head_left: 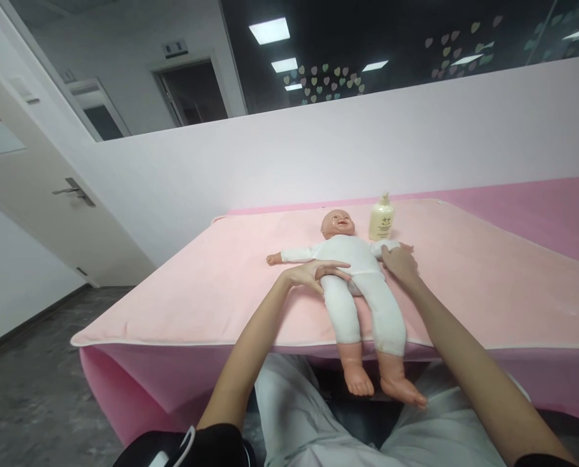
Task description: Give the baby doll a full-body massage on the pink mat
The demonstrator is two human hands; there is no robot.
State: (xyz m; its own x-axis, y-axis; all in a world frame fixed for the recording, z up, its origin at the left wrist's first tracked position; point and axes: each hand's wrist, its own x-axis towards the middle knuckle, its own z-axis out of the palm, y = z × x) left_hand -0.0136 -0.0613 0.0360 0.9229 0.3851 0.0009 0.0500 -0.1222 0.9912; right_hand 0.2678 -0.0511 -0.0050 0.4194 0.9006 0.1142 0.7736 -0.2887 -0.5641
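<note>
Head view: a baby doll (355, 272) is laid face up on the pink-covered table (489, 285), pressed flat at the waist by the spread left hand (316, 272), its arm covered by the right hand (399, 263), beside a lotion bottle (381, 219) whose label cannot be read.

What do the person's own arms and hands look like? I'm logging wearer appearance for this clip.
Both forearms are bare, with short black sleeves at the upper arms. The left hand and right hand wear no gloves, and no rings or watch are visible. A white cord lies by the left sleeve.
</note>
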